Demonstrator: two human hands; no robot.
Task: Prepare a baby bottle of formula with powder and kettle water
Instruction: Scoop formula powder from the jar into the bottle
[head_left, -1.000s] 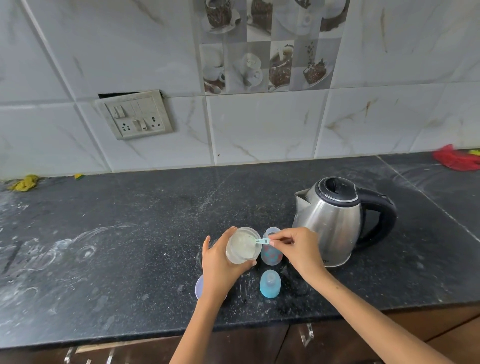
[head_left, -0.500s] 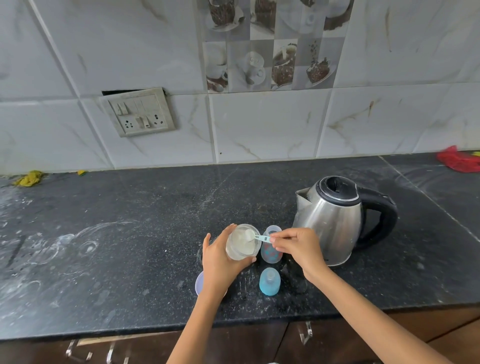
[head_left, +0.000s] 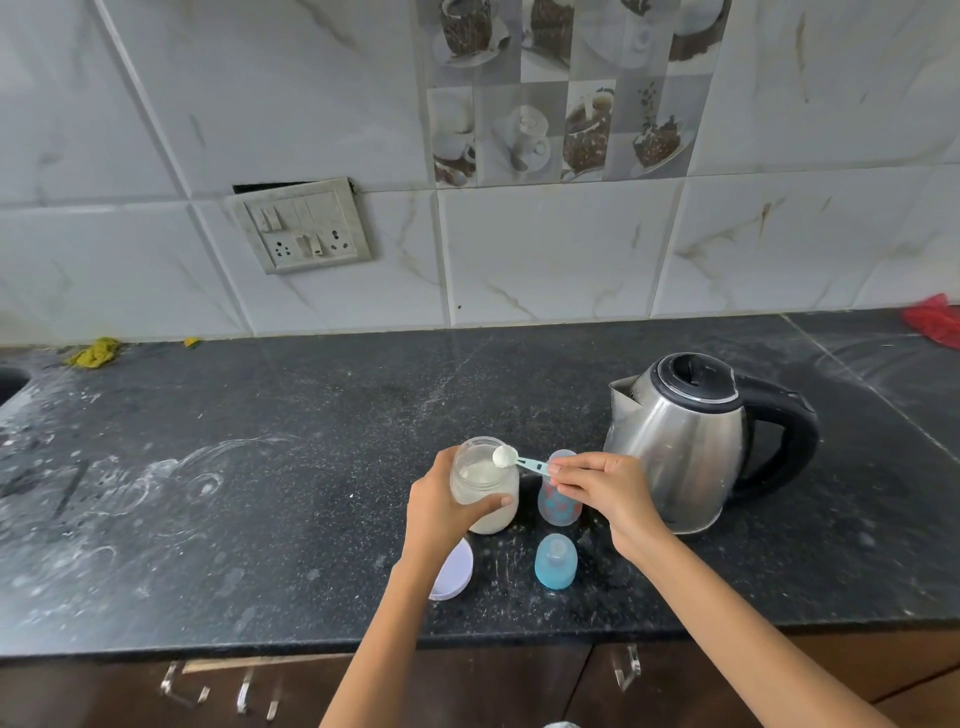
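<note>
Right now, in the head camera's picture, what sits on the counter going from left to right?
Yellow cloth → white lid → powder jar → baby bottle → kettle → red cloth.

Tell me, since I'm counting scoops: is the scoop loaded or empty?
Loaded. The scoop carries a heaped white mound of powder, held by the right hand above the open jar the left hand grips.

On the surface, the jar stands left of the bottle, the kettle farther right. The lid and cap lie in front; the scoop sits above the jar's mouth.
</note>
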